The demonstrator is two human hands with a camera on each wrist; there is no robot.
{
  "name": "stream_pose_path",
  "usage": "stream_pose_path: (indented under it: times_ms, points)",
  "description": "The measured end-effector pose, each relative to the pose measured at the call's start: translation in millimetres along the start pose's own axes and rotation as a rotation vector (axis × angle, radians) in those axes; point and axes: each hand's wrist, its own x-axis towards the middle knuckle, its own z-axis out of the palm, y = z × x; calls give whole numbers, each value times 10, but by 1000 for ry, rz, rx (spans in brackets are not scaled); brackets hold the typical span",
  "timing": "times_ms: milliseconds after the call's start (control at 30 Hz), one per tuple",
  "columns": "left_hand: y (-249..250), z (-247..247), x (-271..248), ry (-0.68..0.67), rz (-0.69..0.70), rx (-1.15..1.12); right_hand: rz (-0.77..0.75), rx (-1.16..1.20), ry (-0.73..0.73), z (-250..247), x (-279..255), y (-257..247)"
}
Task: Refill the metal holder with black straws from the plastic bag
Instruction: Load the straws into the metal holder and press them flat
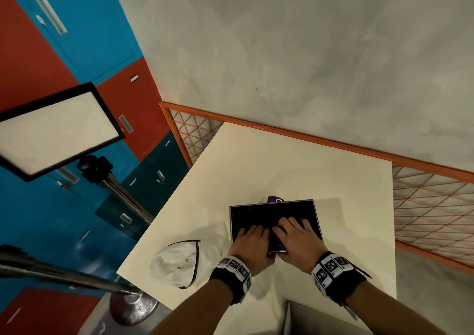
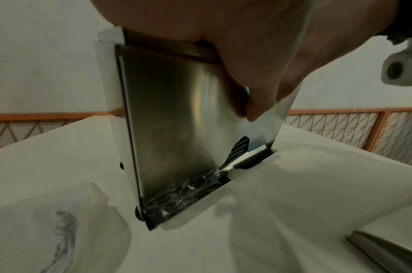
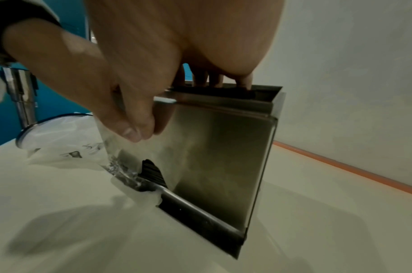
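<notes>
The metal holder (image 1: pixel 316 221) stands on the cream table, its open top filled with black straws (image 1: pixel 254 214). My left hand (image 1: pixel 252 239) lies over the near left of the opening. Its fingers are on the straws inside and its thumb (image 2: pixel 258 96) runs down the outer front wall (image 2: pixel 172 120), pinching that wall. My right hand (image 1: pixel 295 232) rests beside it, its spread fingers (image 3: pixel 214 79) touching the straws (image 3: pixel 223 92) at the top. More straw ends (image 3: pixel 153 171) show in the bottom cutout, beside crinkled clear plastic (image 2: pixel 181 192). The white plastic bag (image 1: pixel 184 260) lies crumpled left of the holder.
A purple object (image 1: pixel 274 199) peeks out behind the holder. An orange mesh railing (image 1: pixel 431 206) borders the table at the back and right. A light panel on a metal stand (image 1: pixel 56 129) is at the left. A grey box corner (image 1: pixel 307 316) is near me.
</notes>
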Motion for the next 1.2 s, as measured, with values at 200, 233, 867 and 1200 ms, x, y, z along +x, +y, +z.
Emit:
stream_pose_path:
  times_ms: [200,233,867,1200]
  points:
    - [-6,-24,-24,85,41,-82,26,18,-127,114,-50,51]
    - [-8,-25,-43,133,61,-99,39,11,-135,120,-47,58]
    - [-42,-5,-57,11,38,-148,-78,130,13,83,-182,1]
    - [-68,-17,-178,-31,-40,-421,77,256,-88,140,-169,65]
